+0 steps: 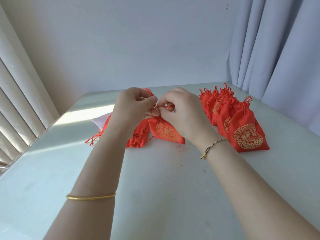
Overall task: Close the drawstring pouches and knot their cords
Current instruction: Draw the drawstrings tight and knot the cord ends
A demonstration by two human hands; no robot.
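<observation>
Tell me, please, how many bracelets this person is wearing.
2. A gold bangle sits on the left forearm, nearer the camera; a braided cord bracelet sits on the right wrist. None seems hidden.

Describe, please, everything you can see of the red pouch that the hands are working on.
The pouch looks like shiny red satin, printed with a round gold floral emblem. Its neck is gathered shut at the far end, and its bottom edge rests on the white table. The left hand and the right hand pinch its thin red cords just above the neck. Its left side lies against a crumpled red pouch.
</observation>
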